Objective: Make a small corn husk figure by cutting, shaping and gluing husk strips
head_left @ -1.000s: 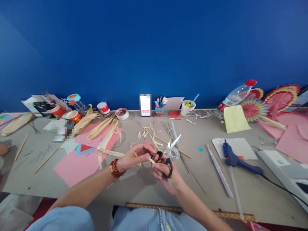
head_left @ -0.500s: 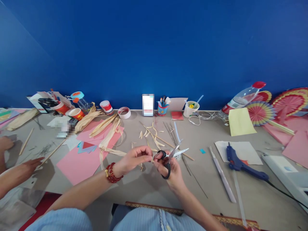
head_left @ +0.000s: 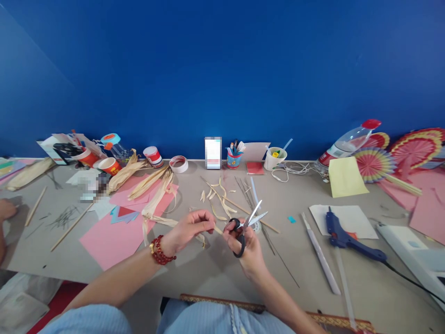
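husk strip [head_left: 218, 230]: we hold one above the worktop [head_left: 285, 246], toward its front edge. our left hand [head_left: 196, 226] pinches it; our right hand [head_left: 248, 253] seems to as well, while gripping one pair of scissors [head_left: 249, 222]. our hands have just parted slightly, so more strip seems bare. we count one glue gun [head_left: 347, 241] toward the right edge, two red paper cups [head_left: 110, 165] toward the back left corner.
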`<state>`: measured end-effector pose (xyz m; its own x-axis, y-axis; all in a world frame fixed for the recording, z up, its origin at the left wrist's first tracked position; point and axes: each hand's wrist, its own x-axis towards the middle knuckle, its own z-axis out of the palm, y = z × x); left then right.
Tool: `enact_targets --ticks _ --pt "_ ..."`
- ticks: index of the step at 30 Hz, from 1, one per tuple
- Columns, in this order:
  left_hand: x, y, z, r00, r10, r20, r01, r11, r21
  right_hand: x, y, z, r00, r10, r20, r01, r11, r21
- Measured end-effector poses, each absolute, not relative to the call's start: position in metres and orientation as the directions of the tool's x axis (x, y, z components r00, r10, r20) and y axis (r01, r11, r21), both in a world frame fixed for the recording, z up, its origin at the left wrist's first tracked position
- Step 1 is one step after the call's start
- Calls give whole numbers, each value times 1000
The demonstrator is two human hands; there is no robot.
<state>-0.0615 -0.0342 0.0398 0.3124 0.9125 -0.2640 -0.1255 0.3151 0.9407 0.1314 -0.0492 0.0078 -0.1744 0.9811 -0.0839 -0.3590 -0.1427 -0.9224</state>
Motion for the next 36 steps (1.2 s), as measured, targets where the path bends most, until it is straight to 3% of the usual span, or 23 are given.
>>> enact_targets --ticks 3,5,7,14,21,27,32,36 --pt "-81 -15 38 231 940 -253 -41 269 962 134 -48 2 -169 979 -111 -330 -162 -930" --pt "-96 5 35 197 954 -225 232 178 956 135 -47 -1 -185 975 -125 -308 -179 -934" --pt "-110 26 28 178 959 -222 518 101 850 135 -47 -4 -207 970 -131 -291 -189 -938" --pt "-130 69 3 140 971 -194 717 35 696 132 -48 -4 -259 957 -134 -230 -196 -953" --pt "-116 74 5 104 994 -14 824 -79 561 131 -45 -9 -253 956 -146 -198 -199 -960" --pt "-87 79 -2 132 991 -2 842 -111 529 129 -45 -11 -241 959 -148 -200 -198 -960" --pt "-77 86 -10 100 995 -4 817 -79 571 131 -44 -10 -225 966 -128 -176 -170 -970" --pt "-80 82 -3 96 995 -37 739 -46 672 132 -43 -10 -225 968 -116 -176 -157 -972"
